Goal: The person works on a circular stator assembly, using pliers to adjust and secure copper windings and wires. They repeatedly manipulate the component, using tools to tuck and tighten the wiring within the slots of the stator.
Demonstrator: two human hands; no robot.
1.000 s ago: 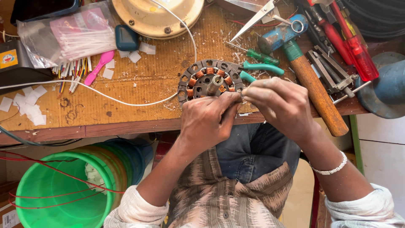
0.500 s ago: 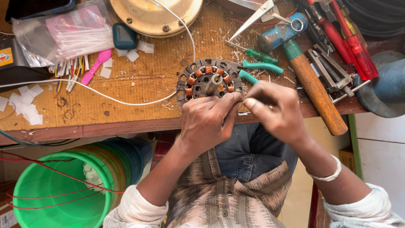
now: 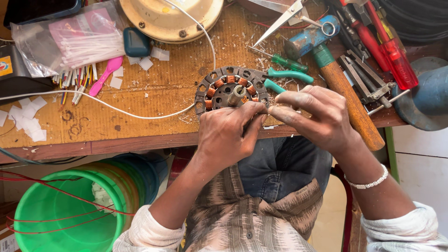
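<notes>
Since the earlier frames the right hand [image 3: 322,119] has drawn in closer to the left hand [image 3: 231,135], so their fingertips now nearly meet at the near edge of the motor stator [image 3: 232,91], which has hardly shifted on the bench. Both hands come up from the bottom of the frame, backs toward the camera, wrists bent over the wooden bench edge [image 3: 140,142]. The left fingers curl closed against the stator's lower rim, thumb and forefinger pinched together. The right fingers are stretched leftward and pinched too; whatever thin thing lies between them is too small to tell.

The stator lies flat at centre frame, a round disc with copper windings ringed about a short central shaft that points up at the camera, so it has no long axis across the bench. Green-handled pliers [image 3: 287,77] lie just right of it, partly behind the right hand. A wooden-handled hammer [image 3: 345,93] runs diagonally from upper centre to the right bench edge. A white cable [image 3: 116,109] curves in from the left. A green bucket [image 3: 60,214] sits at lower left.
</notes>
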